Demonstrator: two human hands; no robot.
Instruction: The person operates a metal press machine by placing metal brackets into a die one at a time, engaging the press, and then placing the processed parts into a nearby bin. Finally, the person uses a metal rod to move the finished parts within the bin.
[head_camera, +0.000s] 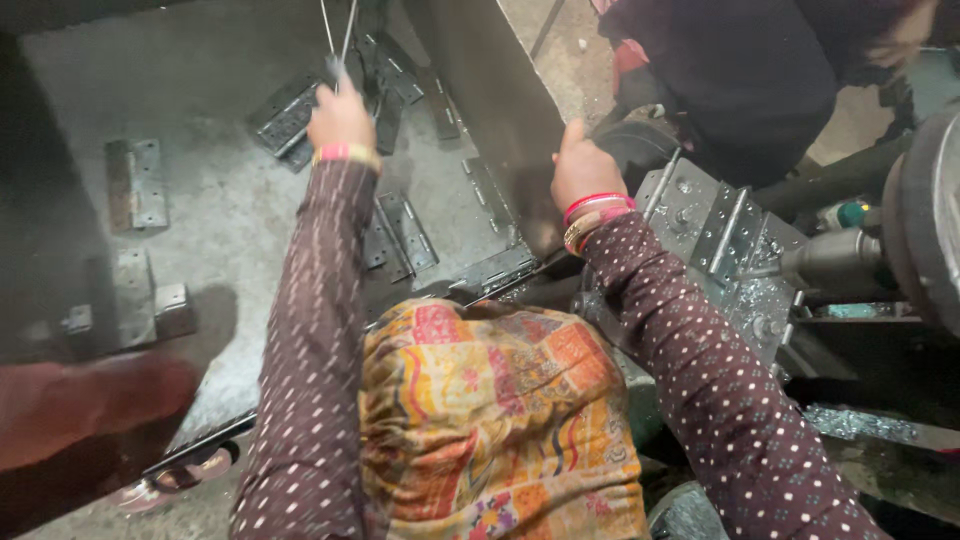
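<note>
Patterned cloth (500, 420) in yellow, orange and red fills the bottom of the view, draped between two dotted maroon sleeves that reach away from the camera. Left hand (341, 118) is stretched furthest forward, fist closed round a pair of thin metal rods (338, 35) that run up and away out of the top of the view. Directly under and beyond that hand lies a loose pile of grey metal hinges (290, 118) on a metal tray (210, 230); more hinges lie scattered nearer, one pair (400, 235) between the two arms, its long axis running slightly away to the left. Right hand (583, 170) sits nearer the body and well apart from the left, resting on the tray's upright side wall (500, 100); whether its fingers grip anything cannot be told. So the hinge pile lies ahead and left, nearest the left hand. Right of the wall stands a drilling machine (850, 260) with a hinge clamped in it. Another person's dark clothing (740, 70) shows at top right
</note>
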